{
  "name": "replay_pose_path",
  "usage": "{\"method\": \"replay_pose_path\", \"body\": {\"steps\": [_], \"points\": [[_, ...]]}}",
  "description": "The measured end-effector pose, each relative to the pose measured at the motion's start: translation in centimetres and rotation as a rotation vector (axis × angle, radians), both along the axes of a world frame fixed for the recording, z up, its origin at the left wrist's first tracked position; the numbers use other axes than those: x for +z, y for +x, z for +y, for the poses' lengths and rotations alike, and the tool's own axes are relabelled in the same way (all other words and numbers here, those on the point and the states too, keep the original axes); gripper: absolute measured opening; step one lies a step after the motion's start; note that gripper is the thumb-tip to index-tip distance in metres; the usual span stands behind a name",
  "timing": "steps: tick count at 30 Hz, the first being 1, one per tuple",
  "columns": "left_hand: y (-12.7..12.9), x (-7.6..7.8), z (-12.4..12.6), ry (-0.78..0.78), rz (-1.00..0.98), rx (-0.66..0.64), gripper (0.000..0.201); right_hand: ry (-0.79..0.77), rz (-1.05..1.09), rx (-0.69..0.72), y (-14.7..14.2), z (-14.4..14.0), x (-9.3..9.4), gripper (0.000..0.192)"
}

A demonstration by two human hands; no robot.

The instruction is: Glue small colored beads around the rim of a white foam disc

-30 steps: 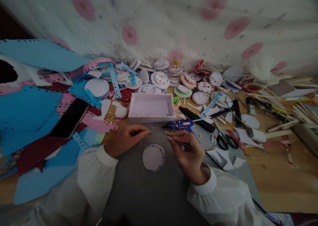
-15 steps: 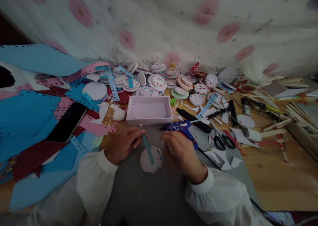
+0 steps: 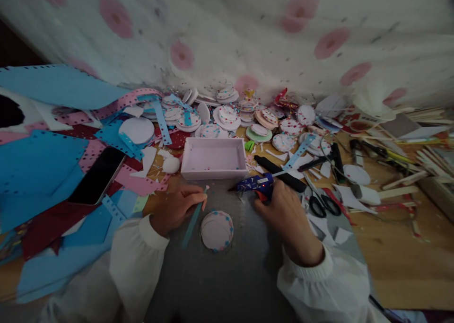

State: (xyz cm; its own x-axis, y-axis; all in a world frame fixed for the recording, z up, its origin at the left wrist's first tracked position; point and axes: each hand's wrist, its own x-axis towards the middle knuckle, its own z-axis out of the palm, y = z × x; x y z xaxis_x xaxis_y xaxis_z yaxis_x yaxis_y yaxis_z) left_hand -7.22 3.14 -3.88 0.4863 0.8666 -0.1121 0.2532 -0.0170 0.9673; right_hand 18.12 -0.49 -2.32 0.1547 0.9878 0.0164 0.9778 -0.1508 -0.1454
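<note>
Left hand point(image 3: 177, 208) pinched shut on a thin blue strip point(image 3: 193, 217), slanting down from the fingertips toward the grey mat point(image 3: 220, 275). Right hand point(image 3: 289, 214) wrapped around the grip of the blue glue gun point(image 3: 256, 183), nozzle aimed left, resting at the mat's far edge. Between both hands, flat on the mat: a round white disc point(image 3: 216, 230) rimmed with small blue and red dots, just right of the strip's lower end, touching neither hand. Beyond the disc, an open pale pink box point(image 3: 213, 172), a few tiny dots inside. Right of the gun, a black stick point(image 3: 280, 172), then black-handled scissors point(image 3: 321, 205) among white paper scraps. Further back, a crowd of finished dotted discs point(image 3: 227, 115) piled against the flowered cloth point(image 3: 227, 34). Off to the left, a dark phone point(image 3: 97, 175) lying on punched blue, pink and dark red sheets point(image 3: 39, 157). Far right, wooden sticks point(image 3: 432, 160) scattered on the wooden tabletop point(image 3: 397, 252). White cuffed sleeves point(image 3: 135, 247) at both wrists.
</note>
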Motion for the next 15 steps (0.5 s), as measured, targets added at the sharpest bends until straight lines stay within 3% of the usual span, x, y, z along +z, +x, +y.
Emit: {"method": "replay_pose_path", "body": {"steps": [6, 10, 15], "points": [[0.2, 0.2, -0.2, -0.304, -0.052, 0.011, 0.031, 0.175, 0.380, -0.169, -0.5, 0.0, 1.7, 0.037], [0.1, 0.1, -0.2, -0.317, -0.085, 0.017, 0.033, 0.256, 0.582, -0.082, -1.2, -0.4, 1.7, 0.039], [0.1, 0.3, -0.2, -0.323, -0.068, -0.014, 0.032, 0.268, 0.554, -0.068, -1.8, -0.5, 1.0, 0.036]]}}
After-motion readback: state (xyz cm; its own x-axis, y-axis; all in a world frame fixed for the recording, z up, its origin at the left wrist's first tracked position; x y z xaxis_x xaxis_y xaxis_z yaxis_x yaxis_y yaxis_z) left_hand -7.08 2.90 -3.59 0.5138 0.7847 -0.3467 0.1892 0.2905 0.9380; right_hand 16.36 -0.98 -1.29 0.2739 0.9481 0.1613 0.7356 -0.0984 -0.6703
